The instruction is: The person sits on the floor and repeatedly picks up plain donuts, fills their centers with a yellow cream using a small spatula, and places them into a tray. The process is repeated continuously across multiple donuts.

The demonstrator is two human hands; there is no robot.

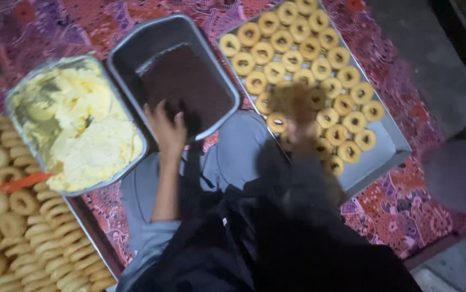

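My left hand (pixel 166 128) rests on the near rim of a metal pan (pixel 135 40) that holds dark brown crumbs (pixel 187 86); its fingers reach into the crumbs. My right hand (pixel 293 111) is blurred by motion above a steel tray (pixel 376 157) lined with several ring-shaped pastries (pixel 292 59), each with a dark filling in the middle. Whether it holds anything cannot be made out. A second pan (pixel 22 92) with pale yellow dough or cream (pixel 89 135) stands to the left of the crumb pan.
A tray at the lower left carries several plain rings of dough (pixel 22 227), with an orange tool (pixel 24 182) lying on them. Everything sits on a red patterned cloth (pixel 395 205). My knees in grey cloth (pixel 238 146) and a dark garment (pixel 276 243) fill the foreground.
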